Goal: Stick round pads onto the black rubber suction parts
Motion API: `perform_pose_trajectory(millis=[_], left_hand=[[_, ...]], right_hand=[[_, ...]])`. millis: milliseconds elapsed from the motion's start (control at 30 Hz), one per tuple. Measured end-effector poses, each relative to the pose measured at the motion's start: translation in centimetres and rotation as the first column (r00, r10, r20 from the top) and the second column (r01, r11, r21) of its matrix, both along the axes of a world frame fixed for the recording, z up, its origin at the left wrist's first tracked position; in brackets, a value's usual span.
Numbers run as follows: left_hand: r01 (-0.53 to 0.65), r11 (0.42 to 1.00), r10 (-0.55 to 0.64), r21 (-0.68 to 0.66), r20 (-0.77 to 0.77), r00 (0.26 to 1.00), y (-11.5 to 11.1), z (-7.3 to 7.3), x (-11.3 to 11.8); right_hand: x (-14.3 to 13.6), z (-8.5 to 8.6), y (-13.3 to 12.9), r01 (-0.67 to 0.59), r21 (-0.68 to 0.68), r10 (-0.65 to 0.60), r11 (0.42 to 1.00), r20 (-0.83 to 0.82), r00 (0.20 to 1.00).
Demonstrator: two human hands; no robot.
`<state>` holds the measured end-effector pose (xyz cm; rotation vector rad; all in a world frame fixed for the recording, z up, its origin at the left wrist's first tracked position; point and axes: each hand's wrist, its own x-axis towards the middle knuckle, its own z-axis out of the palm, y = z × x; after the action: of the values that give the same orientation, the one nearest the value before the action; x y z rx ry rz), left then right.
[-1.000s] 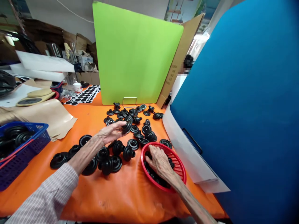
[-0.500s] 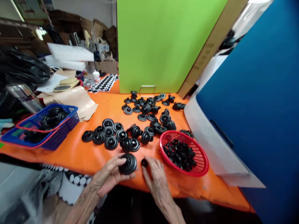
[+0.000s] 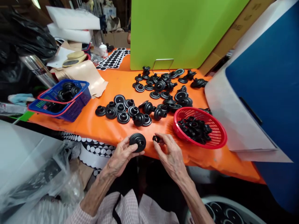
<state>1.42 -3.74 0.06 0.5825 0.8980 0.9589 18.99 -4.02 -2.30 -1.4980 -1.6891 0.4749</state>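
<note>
My left hand (image 3: 122,154) grips a black stepped disc (image 3: 137,142) by its edge, its ringed face and central hub turned toward me. Between the thumb and fingers of my right hand (image 3: 169,152) is a small black ring-shaped piece (image 3: 156,139), a short gap to the right of the disc. Both hands are above the front edge of the orange table. Just beyond them lie several similar black discs (image 3: 123,117), some hub up, some tipped on their sides. A red basket (image 3: 223,144) of small black pieces (image 3: 195,129) stands right of my right hand.
At left stands a blue basket (image 3: 81,104) holding black parts, near a metal flask (image 3: 38,70). More black discs (image 3: 160,85) lie before an upright green board (image 3: 173,37). A blue panel (image 3: 268,81) edged with white sheets (image 3: 230,102) bounds the right side. Below is a pale tub (image 3: 203,202) of discs.
My view has tipped downward and shifted left. The disc in my left hand has turned its hub more toward me, and my right hand has lifted the small ring piece into clearer sight.
</note>
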Motion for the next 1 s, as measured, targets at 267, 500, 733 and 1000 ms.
perform_pose_trajectory(millis=[267,500,733,1000], left_hand=[[-0.022,0.996,0.028,0.088,-0.066,0.997,-1.1,-0.5,0.7],[0.024,0.987,-0.002,0.156,-0.139,0.99,-1.3,-0.7,1.0],[0.027,0.991,-0.009,0.131,-0.134,0.991,-1.5,-0.5,1.5],[0.114,0.979,-0.093,0.17,-0.128,0.987,-1.8,-0.1,1.5]], right_hand=[[-3.3,1.6,-3.9,0.008,-0.045,-0.016,0.999,-0.199,0.98],[-3.2,0.9,-3.8,0.014,0.001,-0.014,1.0,-0.129,0.992],[-3.5,1.1,-4.9,0.022,-0.032,-0.025,0.999,-0.096,0.995],[-2.7,1.4,-4.1,-0.084,-0.388,-0.168,0.918,-0.571,0.803]])
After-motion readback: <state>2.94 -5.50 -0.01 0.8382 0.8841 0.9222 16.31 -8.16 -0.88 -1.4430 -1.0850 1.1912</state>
